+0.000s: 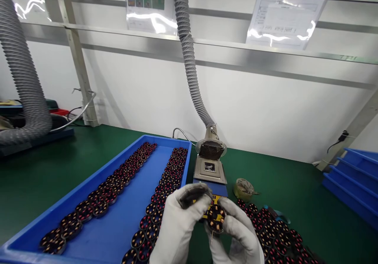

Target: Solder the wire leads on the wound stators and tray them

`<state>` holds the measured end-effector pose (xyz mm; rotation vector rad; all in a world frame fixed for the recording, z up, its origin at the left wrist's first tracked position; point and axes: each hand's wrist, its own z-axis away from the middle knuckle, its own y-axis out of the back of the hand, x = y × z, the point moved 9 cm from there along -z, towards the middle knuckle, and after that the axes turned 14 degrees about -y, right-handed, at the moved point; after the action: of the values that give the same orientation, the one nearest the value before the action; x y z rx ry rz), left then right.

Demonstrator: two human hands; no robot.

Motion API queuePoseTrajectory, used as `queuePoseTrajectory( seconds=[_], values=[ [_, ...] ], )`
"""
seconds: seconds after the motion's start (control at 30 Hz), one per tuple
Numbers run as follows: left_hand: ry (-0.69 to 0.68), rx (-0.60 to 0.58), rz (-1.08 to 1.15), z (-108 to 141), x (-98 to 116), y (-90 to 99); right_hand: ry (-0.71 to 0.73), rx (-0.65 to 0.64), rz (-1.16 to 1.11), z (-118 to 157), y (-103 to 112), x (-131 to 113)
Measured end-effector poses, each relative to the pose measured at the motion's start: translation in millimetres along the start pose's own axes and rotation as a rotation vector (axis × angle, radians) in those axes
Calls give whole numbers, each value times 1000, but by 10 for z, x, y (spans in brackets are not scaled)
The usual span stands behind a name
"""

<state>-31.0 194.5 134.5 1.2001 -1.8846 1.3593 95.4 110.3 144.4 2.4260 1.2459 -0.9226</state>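
My right hand (240, 230), in a white glove with grey-stained fingers, grips a small motor stator (216, 219), a dark ring with copper windings inside. A thin wire end hangs below it. My left hand (187, 216), gloved likewise, is just left of the stator with thumb and fingers pinched together; whatever sits between its fingertips is hidden. Right behind my hands stands a solder pot (210, 171), its square opening holding shiny metal, with a blue body and yellow front label.
A blue tray (97, 177) on the left carries rows of stators. More stators (274, 232) lie piled at right, beside blue-handled pliers (277, 214) and a small round tin (243, 189). A fume hose (191, 67) hangs over the pot. Blue trays (354, 181) are stacked far right.
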Motion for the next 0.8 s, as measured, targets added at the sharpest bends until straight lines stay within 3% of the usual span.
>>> queuePoseTrajectory(
  seconds=[0.1,0.27,0.37,0.67,0.73,0.8],
  values=[
    [-112,125,122,-47,72,130,-35,-2,-14,-1,6,33],
    [77,-149,55,2,-80,-137,-21,-9,11,8,-12,22],
    [70,-108,55,14,-59,-138,15,-9,66,9,-33,-22],
    [-169,285,141,-91,233,360,-140,10,-24,-13,-27,26],
    [-195,284,-12,7,306,468,-216,14,-48,-1,11,91],
    [-233,169,-261,181,410,516,-369,-39,-95,-32,49,255]
  ],
)
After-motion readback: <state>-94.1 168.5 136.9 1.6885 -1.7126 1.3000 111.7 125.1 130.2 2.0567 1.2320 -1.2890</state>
